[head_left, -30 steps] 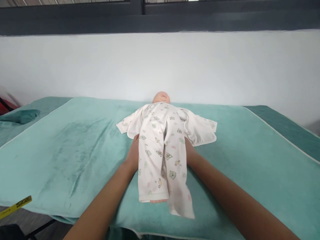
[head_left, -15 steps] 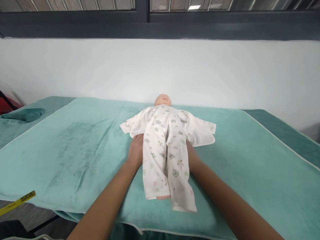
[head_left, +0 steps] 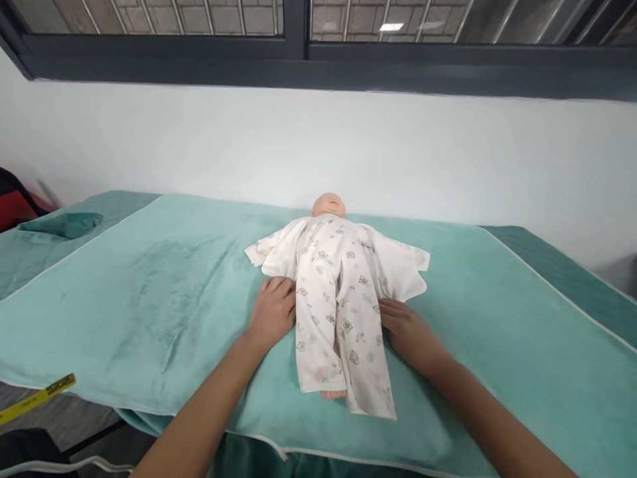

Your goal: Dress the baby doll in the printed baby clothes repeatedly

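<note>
A baby doll (head_left: 329, 205) lies on its back, its head toward the wall. It wears a white wrap top (head_left: 398, 262) with the sleeves spread, and white pants (head_left: 318, 318) printed with small animals, reaching up over the chest. One foot (head_left: 333, 394) shows at a leg opening; the other is hidden inside the longer-hanging leg. My left hand (head_left: 273, 311) rests against the left side of the pants, fingers loosely bent, tips partly hidden. My right hand (head_left: 411, 332) lies at the opposite side below the top's hem, fingers stretched out and their tips touching the pants.
A green padded cover (head_left: 164, 299) spreads under the doll, its piped front edge close to me. A white wall (head_left: 199, 146) and dark window frame (head_left: 348, 63) stand behind. A red and black bag (head_left: 17, 202) and a yellow strip (head_left: 37, 398) are at the left.
Both hands have slid outward from beneath the doll's sides, so more of the fingers show. The right hem of the top hangs slightly differently. The view has shifted a little.
</note>
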`<state>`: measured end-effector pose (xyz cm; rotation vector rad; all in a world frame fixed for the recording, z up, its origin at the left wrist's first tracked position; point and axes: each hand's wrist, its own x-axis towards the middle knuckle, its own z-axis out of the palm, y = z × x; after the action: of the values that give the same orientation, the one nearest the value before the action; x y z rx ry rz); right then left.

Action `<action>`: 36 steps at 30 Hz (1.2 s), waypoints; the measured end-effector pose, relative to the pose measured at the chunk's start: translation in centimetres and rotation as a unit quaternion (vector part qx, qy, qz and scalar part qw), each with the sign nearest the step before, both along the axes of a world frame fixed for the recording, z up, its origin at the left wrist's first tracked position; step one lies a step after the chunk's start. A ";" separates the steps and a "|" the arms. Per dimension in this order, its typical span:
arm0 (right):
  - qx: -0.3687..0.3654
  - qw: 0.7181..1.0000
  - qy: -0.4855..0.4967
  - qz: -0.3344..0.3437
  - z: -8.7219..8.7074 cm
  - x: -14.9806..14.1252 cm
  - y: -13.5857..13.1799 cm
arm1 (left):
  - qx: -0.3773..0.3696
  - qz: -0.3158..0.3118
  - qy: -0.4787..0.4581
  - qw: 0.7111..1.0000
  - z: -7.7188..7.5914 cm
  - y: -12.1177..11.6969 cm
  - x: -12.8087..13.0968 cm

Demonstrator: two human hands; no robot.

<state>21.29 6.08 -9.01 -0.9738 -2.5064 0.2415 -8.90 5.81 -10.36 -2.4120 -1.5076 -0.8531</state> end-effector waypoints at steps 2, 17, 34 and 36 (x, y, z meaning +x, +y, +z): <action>-0.028 0.999 0.013 -0.018 -0.1 0.9 -0.5 | -0.050 -0.013 -0.051 0.997 0.1 -0.1 -0.4; -0.243 0.888 0.069 -0.384 2.9 5.5 10.1 | -0.148 0.283 -0.037 0.947 0.8 5.3 -4.3; 0.016 0.997 -0.015 -0.077 7.5 -7.3 2.9 | -0.116 0.124 -0.638 0.751 2.8 4.8 -5.6; 0.028 0.988 0.018 -0.149 6.6 -6.3 2.2 | -0.103 0.072 -0.676 0.726 5.1 4.9 -4.8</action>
<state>14.98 8.25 -2.42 -1.2907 -2.2836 0.0922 -13.67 10.70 -5.30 -1.4980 -2.0980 -2.8475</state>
